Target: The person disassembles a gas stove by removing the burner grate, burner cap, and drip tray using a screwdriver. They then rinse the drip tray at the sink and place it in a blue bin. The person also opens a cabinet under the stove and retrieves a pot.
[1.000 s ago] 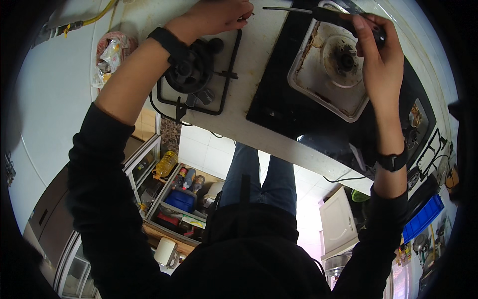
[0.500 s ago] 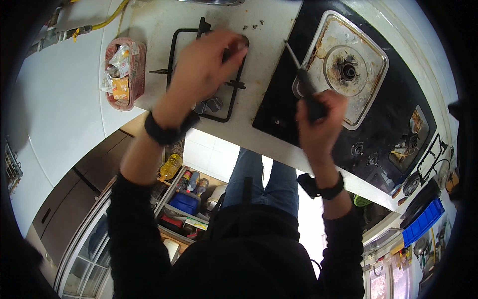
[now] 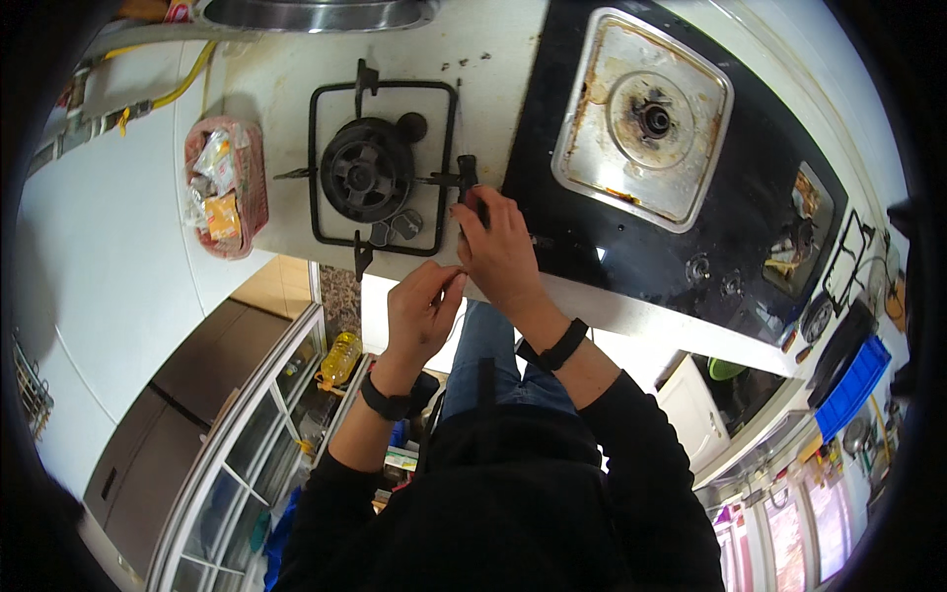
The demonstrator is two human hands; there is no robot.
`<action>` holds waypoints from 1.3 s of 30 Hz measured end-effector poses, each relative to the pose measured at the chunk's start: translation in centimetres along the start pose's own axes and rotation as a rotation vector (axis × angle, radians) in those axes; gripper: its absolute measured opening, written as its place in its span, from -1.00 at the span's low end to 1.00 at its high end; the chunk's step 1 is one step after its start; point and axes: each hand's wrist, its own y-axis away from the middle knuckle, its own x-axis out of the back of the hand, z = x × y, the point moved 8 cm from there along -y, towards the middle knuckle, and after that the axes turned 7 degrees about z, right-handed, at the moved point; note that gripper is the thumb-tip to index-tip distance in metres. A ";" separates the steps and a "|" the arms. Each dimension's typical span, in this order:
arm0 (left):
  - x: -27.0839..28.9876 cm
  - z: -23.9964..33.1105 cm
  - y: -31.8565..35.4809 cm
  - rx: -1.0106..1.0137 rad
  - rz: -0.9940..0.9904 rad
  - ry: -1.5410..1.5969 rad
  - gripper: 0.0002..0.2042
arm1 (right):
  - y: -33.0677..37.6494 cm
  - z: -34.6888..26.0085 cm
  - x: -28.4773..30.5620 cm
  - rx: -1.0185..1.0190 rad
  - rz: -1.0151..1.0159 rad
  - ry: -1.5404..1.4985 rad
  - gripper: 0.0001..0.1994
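My right hand [image 3: 501,247] is closed around the handle end of a black-handled screwdriver [image 3: 468,170], whose thin shaft points away along the right side of a black pan support [image 3: 314,133]. My left hand [image 3: 422,314] is pinched at the counter's front edge, its fingertips close to my right hand; whatever they hold is too small to make out. Inside the pan support lie a round black burner piece [image 3: 365,170], a small dark disc [image 3: 411,125] and grey flat pieces [image 3: 405,225].
To the right is a black glass hob [image 3: 631,252] with a stained metal drip tray [image 3: 582,173] around a bare burner. A pink basket [image 3: 258,187] of packets stands left on the counter. A metal basin [image 3: 321,14] is at the far edge. Dark crumbs dot the counter.
My right hand has moved left from over the hob with the screwdriver, now beside the pan support. My left hand has drawn back from over the pan support, uncovering the burner piece.
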 end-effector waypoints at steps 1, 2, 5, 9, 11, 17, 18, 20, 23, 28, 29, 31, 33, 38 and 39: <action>-0.1 -0.3 0.4 0.007 -0.011 -0.013 -0.93 | 0.1 -0.3 0.3 0.029 0.013 0.033 -0.67; 0.0 -0.4 0.6 -0.023 -0.005 -0.017 -0.92 | 0.3 -0.6 0.2 0.025 -0.025 -0.007 -0.67; -0.7 -0.1 0.6 -0.114 -0.003 0.000 -0.97 | 1.3 -0.3 2.6 0.005 0.057 -0.052 -0.68; -3.6 2.0 1.6 -0.073 -0.141 0.009 -0.78 | 6.2 2.3 8.4 -0.163 0.091 -0.158 -0.64; -5.8 3.6 2.3 -0.065 -0.200 0.000 -0.78 | 9.6 5.6 13.0 -0.233 0.178 -0.079 -0.63; -13.4 6.9 5.0 -0.018 -0.304 0.107 -0.93 | 26.1 19.0 29.7 -0.548 0.477 0.140 -0.66; -14.7 7.3 5.5 -0.016 -0.362 0.077 -0.94 | 29.3 21.8 33.5 -0.619 0.566 0.180 -0.65; -17.4 9.5 6.4 -0.245 -0.442 0.001 -0.94 | 36.2 27.6 41.7 -0.849 0.772 0.290 -0.70; -21.6 12.4 8.7 -0.428 -0.423 -0.020 -0.99 | 42.8 35.0 52.6 -0.930 0.991 0.486 -0.75; -28.7 15.3 13.8 -0.143 -0.388 -0.045 -0.81 | 45.1 44.0 61.3 -0.819 0.938 0.742 -0.64; -30.3 16.2 15.1 -0.124 -0.413 -0.054 -0.79 | 45.1 45.4 61.8 -0.836 0.925 0.758 -0.56; -33.6 18.2 16.8 -0.120 -0.497 -0.062 -0.75 | 45.3 48.6 62.6 -0.952 0.902 0.723 -0.52; -36.6 20.4 18.5 -0.155 -0.556 -0.088 -0.77 | 44.8 51.3 62.6 -1.027 0.784 0.610 -0.47; -43.2 25.4 20.6 -0.213 -0.648 -0.024 -0.79 | 47.0 50.7 61.8 -1.070 0.820 0.405 -0.57; -44.1 26.2 20.8 -0.238 -0.654 -0.025 -0.79 | 47.2 49.7 61.2 -1.018 0.819 0.406 -0.58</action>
